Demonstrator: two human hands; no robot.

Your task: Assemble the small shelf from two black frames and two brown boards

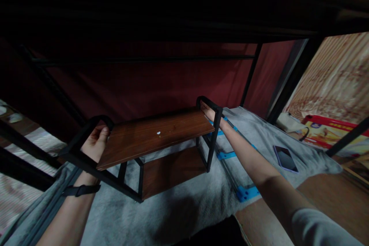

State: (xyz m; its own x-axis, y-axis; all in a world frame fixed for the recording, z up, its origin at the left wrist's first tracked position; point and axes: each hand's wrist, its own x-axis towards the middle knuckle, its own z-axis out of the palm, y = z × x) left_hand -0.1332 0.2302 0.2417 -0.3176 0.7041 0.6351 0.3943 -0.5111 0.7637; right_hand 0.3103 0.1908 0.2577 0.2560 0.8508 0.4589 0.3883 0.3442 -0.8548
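Observation:
A small two-tier shelf point(173, 127) with dark brown wooden boards and a black metal frame stands slightly tilted in front of me. My left hand point(96, 140) is closed around its left end frame, thumb uppermost, just beside the upper board. At the far right end, my right hand point(208, 111) grips inside the black end frame; its fingers are partly hidden by the frame. A small white spot point(158, 133) shows on the upper board. The lower board point(174, 169) lies close above a grey cloth point(121, 219).
Black metal bars point(144, 60) and a dark surface enclose the space above, with a red panel point(144, 84) behind. Right of the shelf lie blue plastic pieces point(248, 193) with thin rods, and a phone point(285, 158). A red and yellow box point(328, 130) is farther right.

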